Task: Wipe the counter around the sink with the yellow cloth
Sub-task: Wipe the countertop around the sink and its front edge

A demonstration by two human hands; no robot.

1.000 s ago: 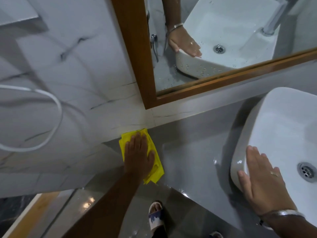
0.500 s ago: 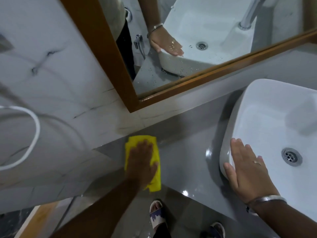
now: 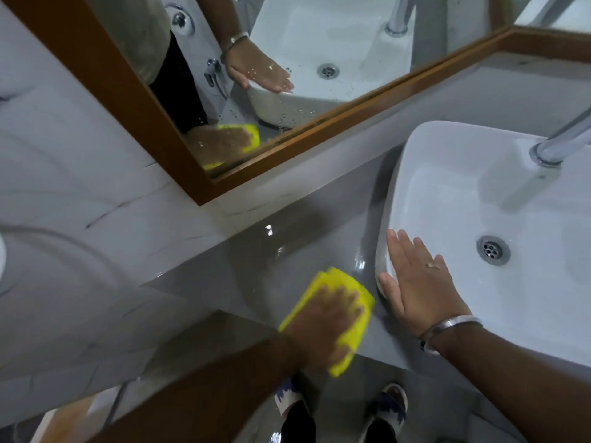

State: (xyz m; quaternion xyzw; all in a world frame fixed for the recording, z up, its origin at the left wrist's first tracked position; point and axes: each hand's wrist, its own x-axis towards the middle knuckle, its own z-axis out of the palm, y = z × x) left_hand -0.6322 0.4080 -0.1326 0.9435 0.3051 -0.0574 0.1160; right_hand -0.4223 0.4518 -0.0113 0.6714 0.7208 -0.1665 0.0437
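The yellow cloth lies flat on the glossy grey counter, near its front edge and just left of the white basin. My left hand presses down on the cloth with fingers spread, covering its middle. My right hand rests flat on the basin's left rim, fingers together, holding nothing; a ring and a metal bangle show on it. The cloth's right corner almost reaches the basin's base.
A wood-framed mirror hangs on the marble wall behind the counter and reflects both hands. A chrome tap rises over the basin, whose drain is visible. My sandalled feet stand on the floor below the counter edge.
My left hand has slid the cloth to the right along the counter, from the wall corner to beside the basin. My right hand has stayed on the basin rim.
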